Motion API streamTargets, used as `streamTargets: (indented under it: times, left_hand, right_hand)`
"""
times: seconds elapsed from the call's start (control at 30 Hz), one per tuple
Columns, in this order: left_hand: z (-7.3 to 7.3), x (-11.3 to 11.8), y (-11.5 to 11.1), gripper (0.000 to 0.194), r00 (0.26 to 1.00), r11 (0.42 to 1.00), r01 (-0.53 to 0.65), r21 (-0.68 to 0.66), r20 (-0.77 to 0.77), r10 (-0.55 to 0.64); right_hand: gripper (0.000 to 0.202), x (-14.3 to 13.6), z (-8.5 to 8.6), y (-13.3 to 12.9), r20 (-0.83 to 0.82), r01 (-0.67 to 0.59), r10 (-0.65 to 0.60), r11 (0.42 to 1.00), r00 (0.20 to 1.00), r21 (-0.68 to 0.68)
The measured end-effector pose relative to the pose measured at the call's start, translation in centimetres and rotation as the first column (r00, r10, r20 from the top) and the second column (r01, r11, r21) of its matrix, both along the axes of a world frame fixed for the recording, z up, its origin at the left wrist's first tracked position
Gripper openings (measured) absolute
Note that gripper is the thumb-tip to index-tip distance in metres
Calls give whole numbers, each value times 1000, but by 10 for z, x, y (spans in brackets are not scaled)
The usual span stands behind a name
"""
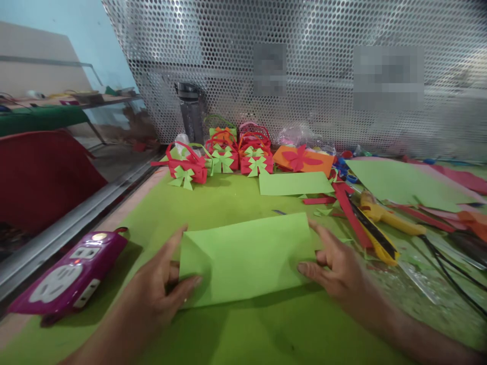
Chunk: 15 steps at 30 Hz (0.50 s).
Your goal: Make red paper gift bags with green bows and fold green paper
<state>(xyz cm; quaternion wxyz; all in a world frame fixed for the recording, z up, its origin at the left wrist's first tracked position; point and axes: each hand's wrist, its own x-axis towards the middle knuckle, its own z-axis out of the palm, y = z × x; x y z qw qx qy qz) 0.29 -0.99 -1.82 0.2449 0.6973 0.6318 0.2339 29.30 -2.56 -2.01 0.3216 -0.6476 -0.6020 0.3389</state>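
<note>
A light green sheet of paper is held up by its two short ends, slightly bowed and tilted. My left hand pinches its left end, thumb on the front face and fingers behind. At the opposite end, my right hand grips it the same way, with the index finger stretched along the edge. Beyond the sheet, a smaller green paper strip lies on the green work surface. Little red paper baskets with green bows stand in a group behind.
A purple power strip sits at the left. On the right lie a yellow glue gun, a yellow cutter knife, red paper strips and green sheets. A dark bottle stands before a perforated metal panel.
</note>
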Motion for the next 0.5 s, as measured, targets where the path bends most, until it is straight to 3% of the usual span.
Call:
streamTargets:
  times: [0.1,0.27,0.4,0.5]
  left_hand:
    - [2,1,4,80,1000,999,15,-41,-14,-15]
    - [-4,-5,11,79,993,995,101,-20,-60,-102]
    - [-7,-6,8,70,988,993,113,24,-109,-110]
    - [-10,-8,6,64,964,973,196,120,-204,-169]
  right_hand:
    - [83,-1,-3,-2,-3,21,-21,997,1000,75]
    - [41,2,-4,-5,176,-173,165,984,970,33]
    - [35,4,-8,-4,331,-232,220,973,918,-5]
    - [32,4,-14,-5,398,-266,219,962,891,68]
